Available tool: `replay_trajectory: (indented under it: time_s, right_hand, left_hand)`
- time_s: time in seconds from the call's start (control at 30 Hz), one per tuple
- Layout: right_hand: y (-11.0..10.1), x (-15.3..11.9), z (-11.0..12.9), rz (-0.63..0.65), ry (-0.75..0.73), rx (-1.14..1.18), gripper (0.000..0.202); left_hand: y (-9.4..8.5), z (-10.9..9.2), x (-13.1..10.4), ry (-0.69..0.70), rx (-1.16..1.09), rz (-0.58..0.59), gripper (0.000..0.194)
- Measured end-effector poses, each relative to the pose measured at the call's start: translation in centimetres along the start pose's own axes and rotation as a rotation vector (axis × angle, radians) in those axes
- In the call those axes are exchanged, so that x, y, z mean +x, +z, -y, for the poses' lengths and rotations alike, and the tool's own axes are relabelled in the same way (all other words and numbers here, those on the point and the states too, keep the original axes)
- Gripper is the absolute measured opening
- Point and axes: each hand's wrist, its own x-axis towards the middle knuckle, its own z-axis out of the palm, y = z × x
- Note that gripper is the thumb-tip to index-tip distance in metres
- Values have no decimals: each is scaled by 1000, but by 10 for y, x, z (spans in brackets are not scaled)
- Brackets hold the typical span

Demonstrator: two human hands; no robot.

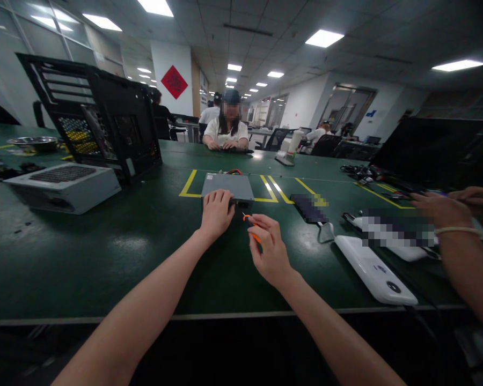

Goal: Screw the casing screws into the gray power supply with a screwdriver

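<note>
A small grey metal box (pixel 227 186), which looks like a power supply, lies on the green table within yellow tape marks. My left hand (pixel 217 213) rests over its near left corner, fingers bent on the top and near edge. To the right and nearer to me, my right hand (pixel 269 245) is closed round an orange and black screwdriver (pixel 255 233). The tool's thin tip points up and left toward the near side of the box, apart from it. Whether my left fingers grip the box or only press on it is partly hidden.
On the left stand a black computer case (pixel 104 118) and a larger power supply (pixel 66 187). A phone (pixel 309 208) and white power bank (pixel 374 271) lie right. Another person's hands reach in at far right; a person sits opposite. Cables lie at the back right.
</note>
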Motion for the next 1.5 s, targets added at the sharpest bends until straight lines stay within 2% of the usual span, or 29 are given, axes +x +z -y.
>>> replay_trajectory:
  time_s: [0.17,0.33,0.53,0.7,0.87,1.0,1.33,1.5]
  right_hand:
    - [1,1,-1,0,30,-122,21]
    - [2,2,-2,6,-16,-73,31]
    - [-4,12,-12,39,-90,-177,25]
    - [-1,11,-23,-4,-172,-82,38]
    - [3,4,-24,-7,-174,-169,33]
    - [6,3,-23,13,-167,-106,40]
    - [8,3,-20,-5,-165,-56,39]
    - [8,2,-20,39,-171,-33,39]
  left_hand:
    - [0,-1,0,-16,-7,10,23]
    - [0,0,0,-15,-19,15,22]
    - [0,0,1,-14,-19,28,23]
    - [0,0,1,-16,-7,21,22]
    - [1,0,1,-13,3,19,21]
    - [1,0,1,-13,4,19,22]
    - [0,0,1,-22,-13,32,21]
    - [1,0,1,-24,-17,30,22]
